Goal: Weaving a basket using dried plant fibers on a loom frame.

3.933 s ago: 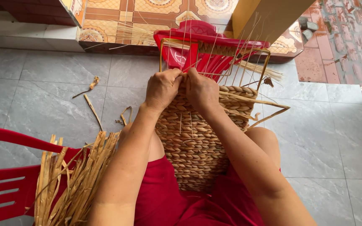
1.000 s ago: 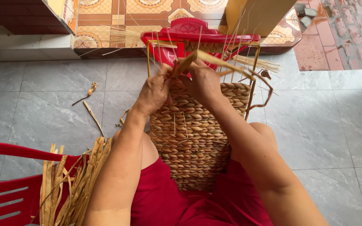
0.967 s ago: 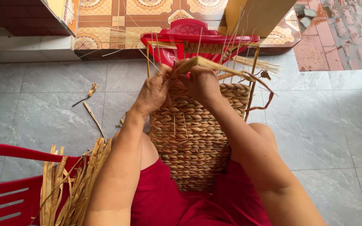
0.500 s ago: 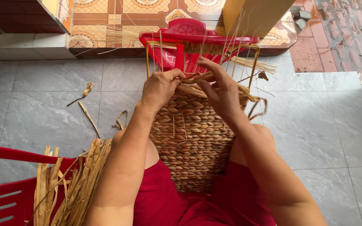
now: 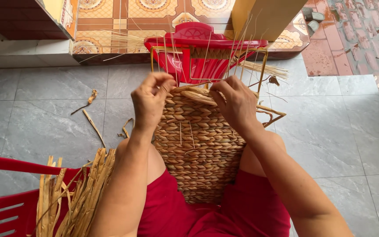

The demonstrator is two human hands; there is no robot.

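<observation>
Mid-weave, by the look of it: working a fresh row at the top edge of a woven basket panel [image 5: 198, 145] that lies across the lap, over red clothing, its upper end reaching toward a red plastic chair [image 5: 198, 44] ahead. Above the finished rows, a thin wire frame [image 5: 263, 70] with pale upright strands, not yet covered.

Left hand [image 5: 151, 102] at the panel's top left corner, thumb and fingers pinched together on a strand end, wrist bent down, forearm running straight up from the lap. Right hand [image 5: 237, 104] at the top right, fingers curled and pressed onto the thick twisted strand [image 5: 198, 94] lying along the upper edge; whether gripping or only pinning it, hard to tell.

Next move likely calls for threading the strand behind the next upright and pulling it snug against the row beneath, keeping tension even.

To the left, a bundle of dried fibre [image 5: 77, 197] on another red chair [image 5: 5, 193], near the left elbow; loose scraps [image 5: 94, 125] on the grey tiled floor [image 5: 343, 131].
</observation>
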